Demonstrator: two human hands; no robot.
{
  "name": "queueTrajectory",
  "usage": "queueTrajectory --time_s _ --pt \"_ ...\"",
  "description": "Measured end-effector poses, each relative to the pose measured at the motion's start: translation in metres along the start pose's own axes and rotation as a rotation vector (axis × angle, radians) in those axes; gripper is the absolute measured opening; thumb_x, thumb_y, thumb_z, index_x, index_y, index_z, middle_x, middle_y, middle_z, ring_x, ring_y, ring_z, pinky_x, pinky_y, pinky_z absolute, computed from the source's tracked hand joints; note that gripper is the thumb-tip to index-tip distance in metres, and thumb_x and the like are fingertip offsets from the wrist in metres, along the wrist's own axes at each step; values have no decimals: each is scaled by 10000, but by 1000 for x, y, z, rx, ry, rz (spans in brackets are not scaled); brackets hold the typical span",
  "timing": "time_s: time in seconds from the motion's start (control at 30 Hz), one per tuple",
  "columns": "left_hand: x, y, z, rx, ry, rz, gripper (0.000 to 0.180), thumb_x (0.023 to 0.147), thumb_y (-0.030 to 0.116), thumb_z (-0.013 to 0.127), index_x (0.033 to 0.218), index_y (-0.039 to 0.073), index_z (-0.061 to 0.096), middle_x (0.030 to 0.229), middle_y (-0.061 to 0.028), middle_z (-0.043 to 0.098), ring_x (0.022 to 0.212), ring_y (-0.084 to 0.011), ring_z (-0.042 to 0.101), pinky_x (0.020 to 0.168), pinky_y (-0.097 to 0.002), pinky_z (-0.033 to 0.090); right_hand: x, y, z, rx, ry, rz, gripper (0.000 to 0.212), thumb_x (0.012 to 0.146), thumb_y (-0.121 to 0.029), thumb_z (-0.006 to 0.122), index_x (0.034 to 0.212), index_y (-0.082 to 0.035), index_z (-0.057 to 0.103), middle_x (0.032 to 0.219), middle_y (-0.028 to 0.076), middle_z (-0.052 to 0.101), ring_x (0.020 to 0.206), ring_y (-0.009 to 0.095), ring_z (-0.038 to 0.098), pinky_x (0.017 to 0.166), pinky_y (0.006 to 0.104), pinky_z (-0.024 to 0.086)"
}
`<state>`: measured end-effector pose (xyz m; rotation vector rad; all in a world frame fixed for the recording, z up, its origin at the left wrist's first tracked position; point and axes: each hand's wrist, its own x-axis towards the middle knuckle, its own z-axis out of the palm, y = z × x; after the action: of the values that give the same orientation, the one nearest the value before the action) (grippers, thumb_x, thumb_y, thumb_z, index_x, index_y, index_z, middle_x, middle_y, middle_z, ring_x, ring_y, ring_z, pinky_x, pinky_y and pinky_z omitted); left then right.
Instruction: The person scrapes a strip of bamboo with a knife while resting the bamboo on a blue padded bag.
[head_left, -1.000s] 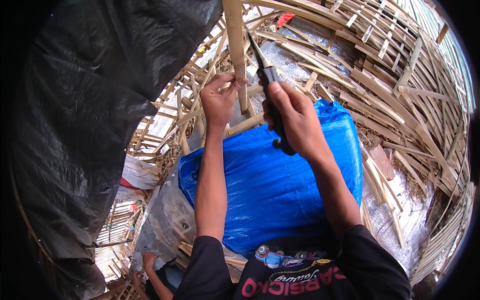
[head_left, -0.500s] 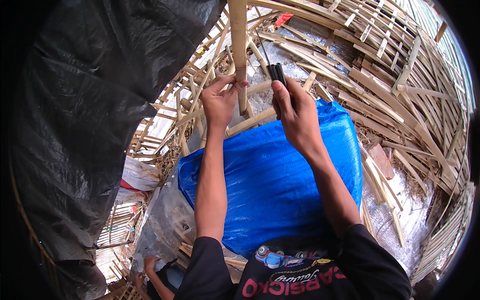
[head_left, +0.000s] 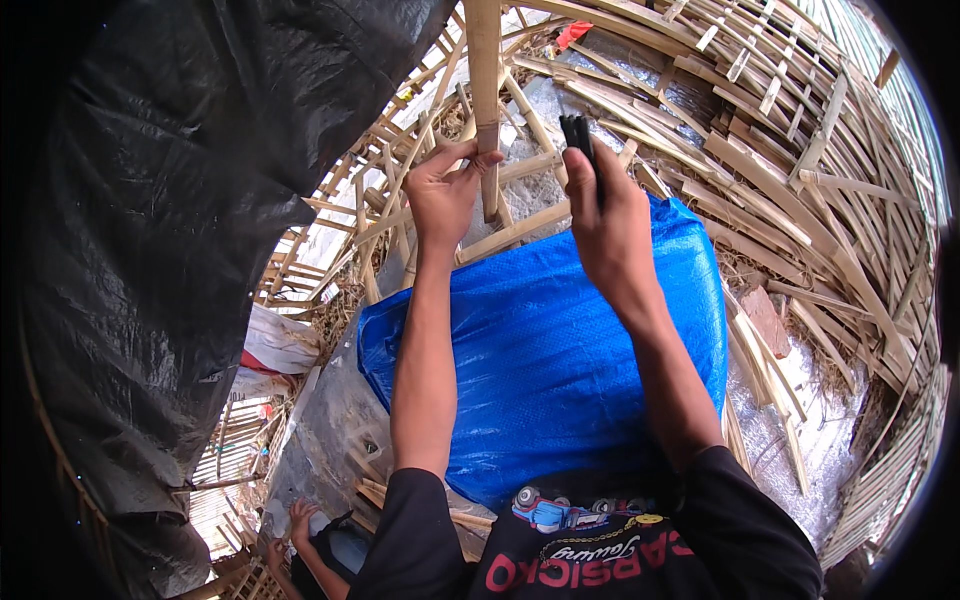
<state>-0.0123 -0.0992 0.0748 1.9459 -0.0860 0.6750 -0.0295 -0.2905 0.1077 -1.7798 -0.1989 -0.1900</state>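
Observation:
My left hand (head_left: 444, 205) pinches an upright bamboo strip (head_left: 484, 70) near its lower end, thumb across the front. A darker band crosses the strip just above the fingers. In my right hand (head_left: 615, 235) is a black-handled tool (head_left: 577, 132), its handle pointing up and apart from the strip; its thin blade cannot be made out now. Beneath both forearms spreads a blue woven plastic sheet (head_left: 560, 360). A bamboo frame (head_left: 510, 232) of crossed slats stands just beyond it.
Many split bamboo slats (head_left: 770, 215) lie piled at the right. A black tarp (head_left: 170, 230) hangs along the left. Another person's hand (head_left: 302, 520) shows at the lower left. A reddish block (head_left: 765, 320) rests beside the sheet, and a red scrap (head_left: 573, 35) lies at the far side.
My right hand has drawn a little to the right and tilted, with the tool farther from the strip; its thin blade showed before. My left hand keeps its hold on the bamboo strip.

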Motion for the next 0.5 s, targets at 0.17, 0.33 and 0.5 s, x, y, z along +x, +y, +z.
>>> queueTrajectory --time_s 0.17,0.33,0.5 --pt "-2 -8 1 -68 7 43 158 866 24 788 1017 -23 776 892 -26 720 847 -75 627 756 -259 518 -8 -5 2 467 -322 181 443 1091 -380 476 863 -11 561 642 -1 527 540 90 502 502 280 418" --pt "-8 -10 0 -94 34 50 182 857 30 797 1032 -16 776 882 -26 717 827 -71 623 726 -251 504 -14 -8 9 251 -303 169 365 1075 -307 514 946 24 595 650 118 582 550 290 582 552 398 480" --pt "1 -18 -2 -70 -46 77 210 856 17 793 1064 1 776 905 -22 715 821 -82 631 738 -258 518 -9 11 16 -299 184 -244 330 1052 -234 550 1191 63 588 730 269 625 722 481 636 653 519 481"
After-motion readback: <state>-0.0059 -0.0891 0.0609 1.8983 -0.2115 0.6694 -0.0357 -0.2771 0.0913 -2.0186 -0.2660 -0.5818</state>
